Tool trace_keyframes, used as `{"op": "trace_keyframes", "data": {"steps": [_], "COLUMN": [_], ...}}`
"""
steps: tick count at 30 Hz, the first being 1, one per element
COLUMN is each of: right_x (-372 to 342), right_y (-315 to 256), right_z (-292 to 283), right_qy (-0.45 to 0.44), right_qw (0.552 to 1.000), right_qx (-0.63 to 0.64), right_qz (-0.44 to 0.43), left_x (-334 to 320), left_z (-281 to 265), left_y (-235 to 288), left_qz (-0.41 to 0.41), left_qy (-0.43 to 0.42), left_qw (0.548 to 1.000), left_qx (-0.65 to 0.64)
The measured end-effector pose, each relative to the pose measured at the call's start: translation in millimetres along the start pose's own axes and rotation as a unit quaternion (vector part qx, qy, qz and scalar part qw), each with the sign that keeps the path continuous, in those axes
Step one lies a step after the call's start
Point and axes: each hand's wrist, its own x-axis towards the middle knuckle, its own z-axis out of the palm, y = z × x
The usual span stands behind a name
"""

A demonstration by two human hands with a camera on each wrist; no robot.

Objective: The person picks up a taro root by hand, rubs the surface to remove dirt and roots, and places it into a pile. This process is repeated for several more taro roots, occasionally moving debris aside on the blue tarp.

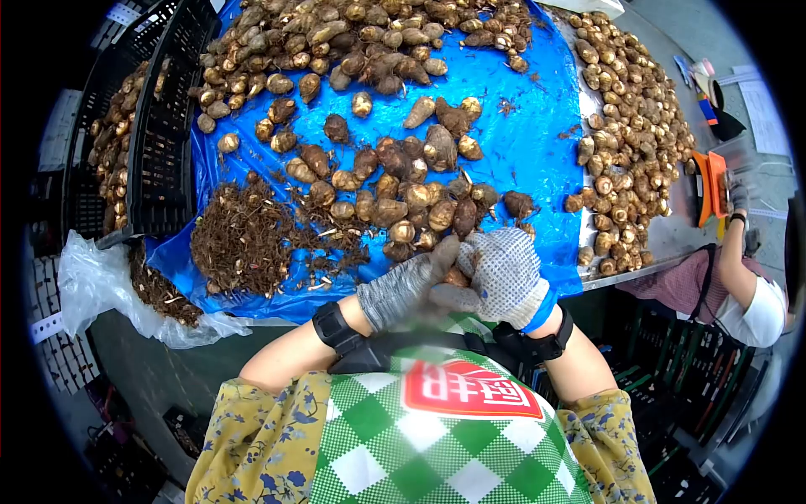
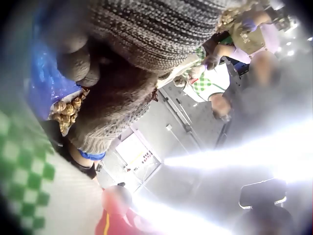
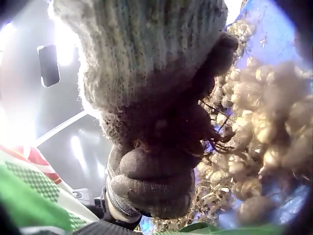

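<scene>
Both gloved hands meet in front of the apron, at the near edge of the blue sheet. My left hand (image 1: 406, 284), in a grey knitted glove, curls its fingers around a brown taro (image 1: 456, 277). The right hand (image 1: 506, 270), in a white dotted glove, grips the same taro from the other side. Most of that taro is hidden by the gloves. Thin dark roots (image 3: 221, 131) stick out between the hands in the right wrist view. Just beyond the hands lie several loose taros (image 1: 411, 202) on the sheet.
Root trimmings (image 1: 239, 239) are heaped at the left, near a black crate (image 1: 172, 126) and clear plastic (image 1: 101, 290). A large taro pile (image 1: 336, 38) covers the far side. Cleaner taros (image 1: 625, 126) fill the metal table at right. Another person (image 1: 730, 290) works beside an orange scale (image 1: 714, 185).
</scene>
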Motion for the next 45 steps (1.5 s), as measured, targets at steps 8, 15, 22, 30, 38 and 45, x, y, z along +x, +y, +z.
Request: {"op": "trace_keyframes", "data": {"steps": [8, 15, 22, 30, 38, 45], "right_x": [-11.3, -25.0, -22.5, -14.9, -29.0, -29.1], "right_y": [-1.5, 10.5, 3.5, -5.9, 5.6, 8.5], "right_z": [12.5, 30.5, 3.5, 3.6, 27.7, 31.4], "right_qy": [0.117, 0.155, 0.135, 0.083, 0.128, 0.108], "right_qw": [0.982, 0.765, 0.956, 0.992, 0.941, 0.910], "right_qx": [0.136, 0.519, 0.227, 0.090, 0.255, 0.323], "right_qz": [0.060, 0.349, 0.131, -0.033, 0.181, 0.235], "left_x": [-1.1, 1.0, 6.3, 5.5, 4.0, 2.0], "left_z": [11.5, 7.9, 2.1, 2.7, -1.9, -2.4], "left_y": [5.2, 20.2, 6.2, -2.9, 13.8, 9.5], "left_qz": [0.021, 0.009, -0.040, 0.100, 0.087, 0.085], "left_qy": [0.048, 0.088, 0.083, 0.111, 0.149, 0.130], "left_qw": [0.995, 0.991, 0.996, 0.981, 0.976, 0.980], "left_qx": [-0.087, -0.103, 0.016, 0.127, -0.133, -0.126]}}
